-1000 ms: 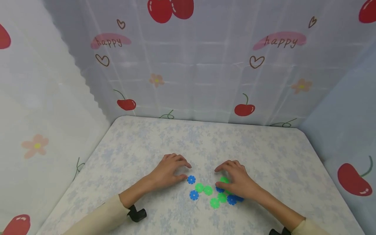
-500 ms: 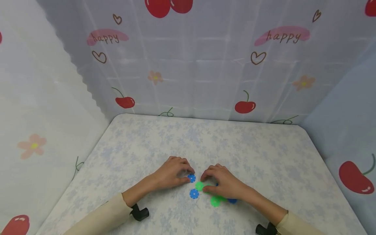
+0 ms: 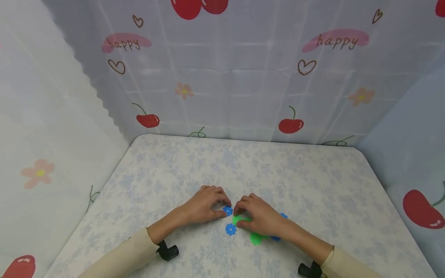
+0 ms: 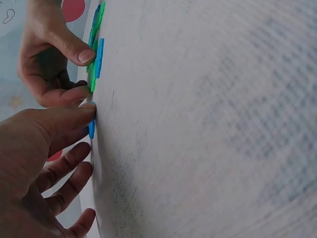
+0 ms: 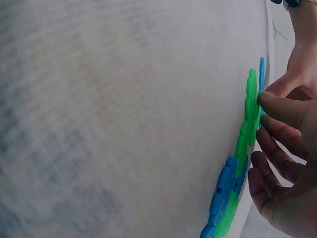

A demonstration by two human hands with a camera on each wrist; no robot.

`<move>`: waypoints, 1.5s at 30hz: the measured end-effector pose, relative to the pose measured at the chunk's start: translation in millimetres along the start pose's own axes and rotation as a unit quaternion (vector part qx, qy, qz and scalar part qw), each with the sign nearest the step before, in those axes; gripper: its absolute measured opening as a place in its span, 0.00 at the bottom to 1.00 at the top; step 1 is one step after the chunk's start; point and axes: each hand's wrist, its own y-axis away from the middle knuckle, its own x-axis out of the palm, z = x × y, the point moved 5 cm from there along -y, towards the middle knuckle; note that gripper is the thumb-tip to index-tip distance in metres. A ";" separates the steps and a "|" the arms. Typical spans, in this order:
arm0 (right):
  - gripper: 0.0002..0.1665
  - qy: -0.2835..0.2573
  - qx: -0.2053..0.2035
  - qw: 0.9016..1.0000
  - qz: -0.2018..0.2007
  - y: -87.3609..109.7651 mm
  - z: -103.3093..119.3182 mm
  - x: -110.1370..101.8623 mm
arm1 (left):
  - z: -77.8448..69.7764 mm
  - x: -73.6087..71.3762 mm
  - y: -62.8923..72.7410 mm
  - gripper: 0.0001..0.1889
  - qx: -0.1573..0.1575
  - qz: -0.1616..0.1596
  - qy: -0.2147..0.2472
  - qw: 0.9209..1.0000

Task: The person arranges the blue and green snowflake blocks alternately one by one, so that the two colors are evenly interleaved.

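My left hand (image 3: 203, 204) pinches a blue notched interlocking disc (image 3: 228, 211) by its edges between thumb and index finger, low at the table. The other fingers spread loosely in the left wrist view, beside the blue edge (image 4: 91, 130). Close on its right, my right hand (image 3: 259, 216) has thumb and fingertips on a green interlocking disc (image 3: 237, 220), partly covered by them. Just nearer to me, another blue disc (image 3: 231, 229) lies flat. Under the right palm and wrist more discs lie partly hidden, among them a green disc (image 3: 256, 239) and a blue disc (image 3: 284, 215).
Several green discs (image 5: 241, 144) and blue discs (image 5: 218, 198) lie close together, some overlapping, in the right wrist view. The table (image 3: 167, 166) has a pale floral cover. Cherry-printed curtains (image 3: 229, 77) enclose its back and sides.
My right hand has moved left from above the disc cluster to the green disc. The left hand has shifted slightly right and closed its thumb and index finger on the blue disc.
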 end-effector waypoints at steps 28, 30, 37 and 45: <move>0.12 -0.011 0.010 1.000 0.024 -1.0 -6.1 7.4 | 10.8 4.0 -4.9 0.06 -0.032 -0.014 0.146 0.989; 0.11 -0.012 0.012 1.000 0.022 -1.5 -6.4 6.5 | 11.9 1.1 -7.2 0.05 -0.033 -0.020 0.150 0.988; 0.11 -0.017 0.014 1.000 0.020 -2.2 -6.6 3.9 | 16.8 -5.9 -12.4 0.03 -0.040 -0.030 0.141 0.989; 0.11 -0.012 0.012 1.000 0.017 -2.7 -6.8 1.3 | 25.8 -11.3 -16.0 0.03 -0.049 -0.040 0.136 0.989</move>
